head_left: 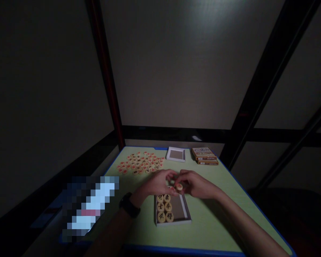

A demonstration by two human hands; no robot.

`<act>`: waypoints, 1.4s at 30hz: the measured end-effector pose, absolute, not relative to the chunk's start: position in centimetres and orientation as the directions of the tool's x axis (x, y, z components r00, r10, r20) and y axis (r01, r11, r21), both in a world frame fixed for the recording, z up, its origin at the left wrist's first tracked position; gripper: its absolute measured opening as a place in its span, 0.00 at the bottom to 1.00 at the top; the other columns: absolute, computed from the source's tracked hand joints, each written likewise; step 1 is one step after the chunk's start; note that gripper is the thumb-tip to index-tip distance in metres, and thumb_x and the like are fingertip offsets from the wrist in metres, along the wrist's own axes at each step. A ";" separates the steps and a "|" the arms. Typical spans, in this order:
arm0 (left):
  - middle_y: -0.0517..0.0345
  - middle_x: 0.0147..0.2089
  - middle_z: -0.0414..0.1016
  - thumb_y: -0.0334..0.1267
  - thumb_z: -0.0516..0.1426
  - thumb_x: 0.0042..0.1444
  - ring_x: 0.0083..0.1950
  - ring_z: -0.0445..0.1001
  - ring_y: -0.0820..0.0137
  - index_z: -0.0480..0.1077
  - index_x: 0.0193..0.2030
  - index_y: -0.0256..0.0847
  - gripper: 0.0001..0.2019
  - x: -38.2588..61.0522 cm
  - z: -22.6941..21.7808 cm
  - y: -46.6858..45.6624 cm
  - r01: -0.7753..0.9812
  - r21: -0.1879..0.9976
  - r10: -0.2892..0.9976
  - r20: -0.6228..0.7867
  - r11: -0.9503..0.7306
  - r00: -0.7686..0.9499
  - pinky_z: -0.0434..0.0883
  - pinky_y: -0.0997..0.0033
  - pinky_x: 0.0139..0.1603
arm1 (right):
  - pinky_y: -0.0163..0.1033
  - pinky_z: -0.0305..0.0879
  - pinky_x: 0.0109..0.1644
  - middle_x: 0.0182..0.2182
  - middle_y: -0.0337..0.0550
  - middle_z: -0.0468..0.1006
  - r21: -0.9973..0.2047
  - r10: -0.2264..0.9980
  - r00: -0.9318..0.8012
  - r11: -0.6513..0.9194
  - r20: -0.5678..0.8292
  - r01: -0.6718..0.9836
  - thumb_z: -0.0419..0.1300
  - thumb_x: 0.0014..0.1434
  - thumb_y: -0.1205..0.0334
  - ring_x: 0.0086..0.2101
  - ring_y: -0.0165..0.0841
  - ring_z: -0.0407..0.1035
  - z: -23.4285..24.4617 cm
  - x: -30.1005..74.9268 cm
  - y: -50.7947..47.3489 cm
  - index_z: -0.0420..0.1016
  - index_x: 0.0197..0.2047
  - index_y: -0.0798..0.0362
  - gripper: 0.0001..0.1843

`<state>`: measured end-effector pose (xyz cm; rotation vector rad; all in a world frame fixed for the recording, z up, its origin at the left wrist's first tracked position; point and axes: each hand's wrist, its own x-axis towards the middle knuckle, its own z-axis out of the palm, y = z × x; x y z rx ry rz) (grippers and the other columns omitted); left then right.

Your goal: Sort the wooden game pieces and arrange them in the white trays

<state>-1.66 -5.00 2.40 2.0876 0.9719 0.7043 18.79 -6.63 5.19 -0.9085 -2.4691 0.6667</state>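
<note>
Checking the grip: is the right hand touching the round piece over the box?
Touching: the head view shows the right hand pinching the round piece above the box.

Head view down onto table (219, 217)

- Pixelated patch (89, 208), table's (216, 228) left edge: contents blurred out.
- Forearms: both cut off by the picture's bottom edge.
- Box (172, 208): far end hidden under left hand (157, 184) and right hand (196, 185).
- Piece (179, 186) at the fingertips: gripping hand unclear.
- Loose pieces (140, 163), far-left corner: characters too small to read.
- Stacked boxes (204, 156), far-right corner: print illegible.
</note>
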 end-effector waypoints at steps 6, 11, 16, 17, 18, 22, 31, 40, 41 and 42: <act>0.59 0.35 0.77 0.39 0.67 0.41 0.38 0.72 0.67 0.75 0.32 0.40 0.11 -1.7 2.3 -5.1 0.626 0.491 0.771 0.168 -0.606 0.614 0.66 0.72 0.41 | 0.31 0.60 0.34 0.29 0.36 0.79 -0.538 0.723 -0.678 0.627 0.132 0.564 0.59 0.46 0.75 0.28 0.29 0.67 4.3 18.5 -6.5 0.80 0.38 0.54 0.16; 0.60 0.32 0.76 0.35 0.63 0.43 0.34 0.70 0.70 0.75 0.32 0.39 0.07 -1.5 2.1 -5.3 0.625 0.509 0.773 0.138 -0.592 0.619 0.62 0.75 0.34 | 0.30 0.54 0.28 0.23 0.33 0.73 -0.519 0.734 -0.671 0.617 0.109 0.591 0.59 0.45 0.75 0.23 0.27 0.62 4.2 18.4 -6.6 0.77 0.40 0.55 0.18; 0.62 0.30 0.75 0.34 0.63 0.42 0.32 0.68 0.72 0.75 0.32 0.39 0.08 -1.5 2.0 -5.2 0.597 0.559 0.772 0.131 -0.576 0.622 0.61 0.76 0.33 | 0.31 0.51 0.29 0.23 0.32 0.71 -0.491 0.741 -0.665 0.614 0.092 0.617 0.59 0.44 0.75 0.23 0.27 0.60 4.4 18.2 -6.8 0.74 0.40 0.54 0.18; 0.62 0.30 0.75 0.34 0.63 0.42 0.31 0.68 0.73 0.75 0.32 0.39 0.08 -1.5 2.0 -5.1 0.587 0.574 0.770 0.127 -0.570 0.625 0.61 0.76 0.32 | 0.31 0.51 0.29 0.23 0.32 0.71 -0.484 0.746 -0.660 0.610 0.084 0.628 0.59 0.44 0.75 0.24 0.27 0.60 4.5 18.2 -6.9 0.74 0.40 0.54 0.18; 0.62 0.31 0.75 0.33 0.63 0.42 0.31 0.68 0.73 0.75 0.32 0.39 0.08 -1.6 2.0 -5.1 0.579 0.587 0.769 0.124 -0.566 0.627 0.61 0.76 0.32 | 0.31 0.50 0.28 0.23 0.32 0.71 -0.476 0.752 -0.655 0.604 0.076 0.639 0.59 0.44 0.74 0.24 0.27 0.60 4.6 18.1 -6.9 0.74 0.40 0.54 0.17; 0.62 0.31 0.75 0.36 0.63 0.44 0.32 0.69 0.72 0.75 0.33 0.39 0.08 -1.7 2.1 -5.2 0.556 0.598 0.757 0.137 -0.577 0.639 0.63 0.77 0.33 | 0.31 0.49 0.28 0.23 0.32 0.71 -0.439 0.776 -0.629 0.581 0.044 0.685 0.60 0.45 0.72 0.24 0.28 0.60 4.8 17.9 -7.0 0.72 0.40 0.53 0.16; 0.59 0.37 0.72 0.40 0.67 0.41 0.39 0.71 0.66 0.73 0.37 0.41 0.15 -1.6 2.3 -5.7 0.566 0.507 0.714 0.152 -0.650 0.683 0.66 0.71 0.40 | 0.33 0.48 0.28 0.24 0.34 0.73 -0.389 0.789 -0.614 0.577 0.036 0.718 0.59 0.46 0.71 0.24 0.29 0.62 5.0 17.9 -7.1 0.71 0.40 0.52 0.15; 0.57 0.38 0.72 0.41 0.67 0.41 0.40 0.71 0.64 0.72 0.37 0.40 0.16 -1.5 2.3 -5.7 0.579 0.462 0.698 0.137 -0.672 0.702 0.67 0.69 0.42 | 0.33 0.48 0.28 0.22 0.32 0.71 -0.415 0.782 -0.622 0.581 0.044 0.701 0.60 0.47 0.69 0.23 0.28 0.60 4.9 18.1 -7.1 0.70 0.40 0.52 0.14; 0.57 0.38 0.72 0.42 0.67 0.41 0.40 0.72 0.64 0.72 0.38 0.41 0.16 -1.5 2.2 -5.7 0.584 0.454 0.700 0.134 -0.673 0.702 0.67 0.69 0.42 | 0.33 0.48 0.28 0.22 0.32 0.70 -0.433 0.779 -0.625 0.579 0.046 0.691 0.60 0.47 0.69 0.23 0.28 0.60 4.9 18.2 -7.1 0.70 0.40 0.52 0.14; 0.57 0.38 0.72 0.43 0.66 0.42 0.41 0.72 0.64 0.72 0.38 0.41 0.17 -1.5 2.2 -5.7 0.591 0.446 0.702 0.130 -0.673 0.700 0.67 0.69 0.42 | 0.32 0.48 0.28 0.22 0.31 0.69 -0.458 0.775 -0.630 0.578 0.047 0.676 0.60 0.47 0.69 0.23 0.28 0.59 4.9 18.3 -7.0 0.70 0.40 0.52 0.14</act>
